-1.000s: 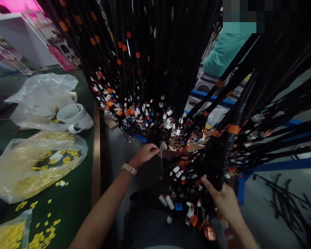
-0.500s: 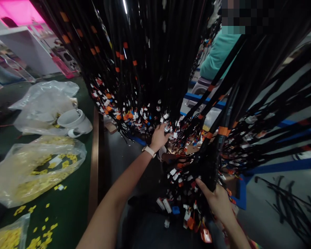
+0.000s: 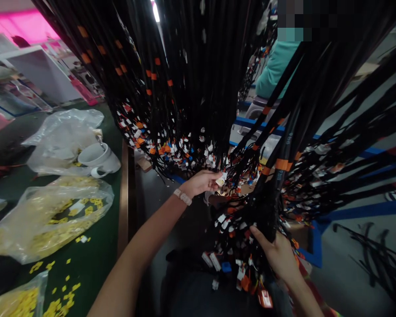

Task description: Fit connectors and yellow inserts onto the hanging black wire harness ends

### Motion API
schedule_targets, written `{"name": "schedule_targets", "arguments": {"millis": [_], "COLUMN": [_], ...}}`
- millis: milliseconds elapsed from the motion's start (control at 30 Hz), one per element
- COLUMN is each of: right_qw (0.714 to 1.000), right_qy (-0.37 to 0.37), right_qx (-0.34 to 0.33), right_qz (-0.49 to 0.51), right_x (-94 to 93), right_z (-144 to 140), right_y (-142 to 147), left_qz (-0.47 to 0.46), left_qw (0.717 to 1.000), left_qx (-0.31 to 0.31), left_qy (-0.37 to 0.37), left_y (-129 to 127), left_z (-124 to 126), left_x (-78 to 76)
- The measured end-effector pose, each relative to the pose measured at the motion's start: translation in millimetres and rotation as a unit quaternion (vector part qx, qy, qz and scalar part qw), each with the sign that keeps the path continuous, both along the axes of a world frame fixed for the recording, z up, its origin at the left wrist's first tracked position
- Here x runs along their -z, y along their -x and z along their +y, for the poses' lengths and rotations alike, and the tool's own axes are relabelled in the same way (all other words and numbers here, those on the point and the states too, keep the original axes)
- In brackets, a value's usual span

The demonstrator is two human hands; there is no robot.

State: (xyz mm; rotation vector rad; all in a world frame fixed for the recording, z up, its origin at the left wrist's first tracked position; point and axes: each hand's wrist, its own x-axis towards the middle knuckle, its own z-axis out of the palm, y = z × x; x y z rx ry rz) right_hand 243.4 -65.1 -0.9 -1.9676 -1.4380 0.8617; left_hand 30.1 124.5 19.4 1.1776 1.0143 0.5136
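My left hand (image 3: 203, 182), with a pale band on the wrist, pinches a white connector (image 3: 221, 179) at the lower ends of the hanging cables. My right hand (image 3: 279, 253) is wrapped round a thick bundle of black wire harnesses (image 3: 267, 207), its thumb lying across the front. White, blue and orange connectors dangle below that bundle, among them a blue connector (image 3: 226, 267) and an orange-red one (image 3: 265, 298). Orange tape (image 3: 284, 165) circles the bundle above my right hand. The fingers behind the bundle are hidden.
A green table (image 3: 95, 259) on the left carries a white mug (image 3: 100, 158), a plastic bag (image 3: 99, 198) of yellow pieces and loose yellow bits. Dense hanging harnesses (image 3: 191, 79) fill the middle. A person in a teal top (image 3: 275, 70) sits behind blue frame bars (image 3: 366, 209).
My left hand has turned and shifted slightly right and down, and a white connector now shows in its fingertips. My right hand keeps its grip on the bundle. The view has shifted slightly.
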Motion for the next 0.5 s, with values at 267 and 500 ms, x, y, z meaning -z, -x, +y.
{"name": "schedule_targets", "arguments": {"millis": [267,500], "right_qw": [0.997,0.915], "right_qy": [0.025,0.115], "right_qx": [0.01,0.024], "right_qz": [0.072,0.386], "right_x": [-4.0,-16.4], "right_z": [-1,-10], "right_y": [-2,3], "left_qz": [0.016,0.076], "left_qw": [0.999,0.984], "left_qx": [-0.04,-0.118], "left_qy": [-0.017,-0.11], "left_y": [10,26], "left_z": [-26,-60], "left_x": [-6.8,-9.1]}}
